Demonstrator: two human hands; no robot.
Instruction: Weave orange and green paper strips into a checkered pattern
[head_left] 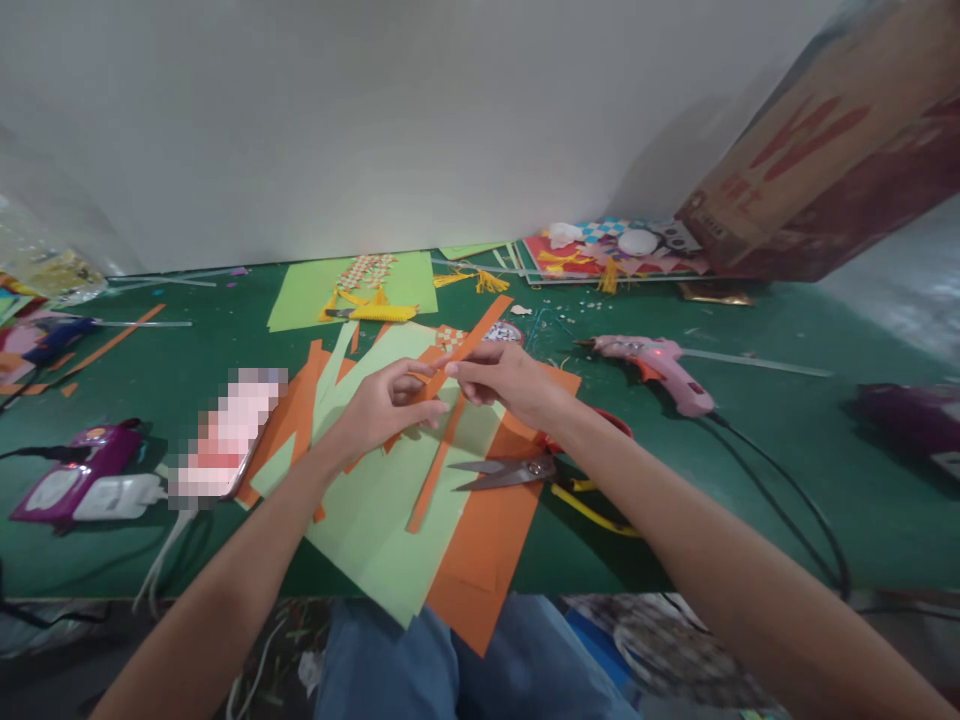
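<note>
An orange paper strip (486, 324) runs diagonally between my hands, above the light green sheets. My right hand (504, 378) pinches it between thumb and fingers near its middle. My left hand (390, 405) is closed round its lower part, the thumb pointing right; the fingers partly hide that end. Beneath both hands lie light green paper sheets (375, 530) on top of orange sheets (487, 560). Another orange strip (433, 480) rests loose on the green paper. Scissors (502, 472) with slightly parted blades lie beside my right forearm, which covers part of the handles.
A pink glue gun (652, 365) and its cord lie right. A phone (232, 430) and a purple plug block (86, 480) stand left. Behind are a yellow-handled cutter (379, 313), tassels (491, 282) and a paper bag (817, 150) against the white wall (375, 120).
</note>
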